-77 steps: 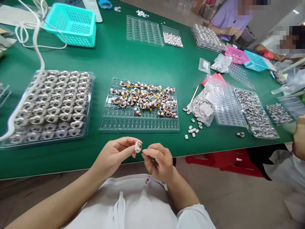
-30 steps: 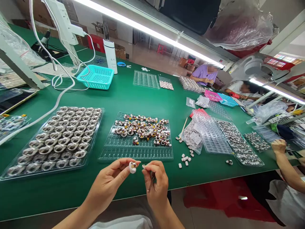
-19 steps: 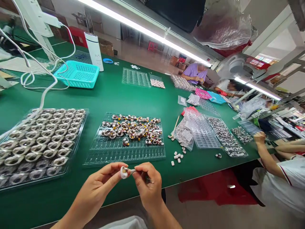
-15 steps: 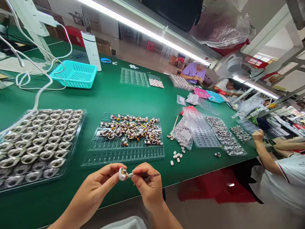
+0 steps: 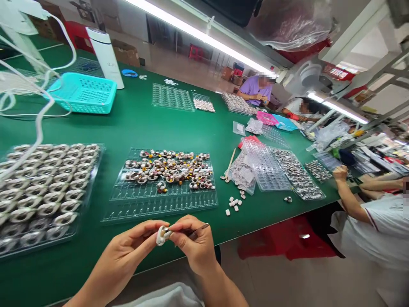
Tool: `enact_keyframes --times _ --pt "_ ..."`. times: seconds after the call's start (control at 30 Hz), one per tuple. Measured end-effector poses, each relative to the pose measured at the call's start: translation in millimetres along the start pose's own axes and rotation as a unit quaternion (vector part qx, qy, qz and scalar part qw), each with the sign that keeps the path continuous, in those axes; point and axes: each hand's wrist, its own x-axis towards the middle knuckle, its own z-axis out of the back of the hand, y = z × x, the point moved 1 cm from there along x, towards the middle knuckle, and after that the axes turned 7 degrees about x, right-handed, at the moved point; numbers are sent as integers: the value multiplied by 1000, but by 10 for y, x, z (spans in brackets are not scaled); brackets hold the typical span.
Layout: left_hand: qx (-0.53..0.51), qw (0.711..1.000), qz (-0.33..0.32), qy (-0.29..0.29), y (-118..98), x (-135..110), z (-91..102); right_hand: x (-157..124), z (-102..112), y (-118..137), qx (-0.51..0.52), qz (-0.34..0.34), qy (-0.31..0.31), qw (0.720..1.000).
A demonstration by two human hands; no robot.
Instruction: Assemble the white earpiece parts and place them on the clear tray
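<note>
My left hand [image 5: 128,251] pinches a small white ring-shaped part [image 5: 159,235] between thumb and forefinger, over the near edge of the green table [image 5: 137,123]. My right hand [image 5: 194,247] is closed on a thin dark tool [image 5: 196,232] whose tip touches the part. Just beyond my hands lies a clear grid tray [image 5: 159,200] with a pile of several similar small parts [image 5: 169,170]. A second clear tray [image 5: 41,192] to the left holds rows of larger silvery rings.
Small white pieces [image 5: 234,202] lie loose right of the grid tray, beside clear trays and bags [image 5: 271,170]. A teal basket [image 5: 81,91], white cables [image 5: 35,115] and a white cylinder [image 5: 105,51] stand at the back left. Other people sit at the right [image 5: 367,217] and far end [image 5: 255,89].
The view has swung up and to the right. My hands have come together, and the tool tip now rests against the white part.
</note>
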Motion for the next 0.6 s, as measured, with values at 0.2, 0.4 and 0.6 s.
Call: enact_keyframes --times 0.2,0.4,0.6 --pt "-38 998 -43 -1 -90 -52 -98 -59 87 57 -32 49 20 998" --pt "-49 996 -70 -10 11 -78 -106 -76 166 -36 -42 38 43 997" --pt "2 994 -108 -25 20 -95 -76 -67 157 -16 -65 48 49 995"
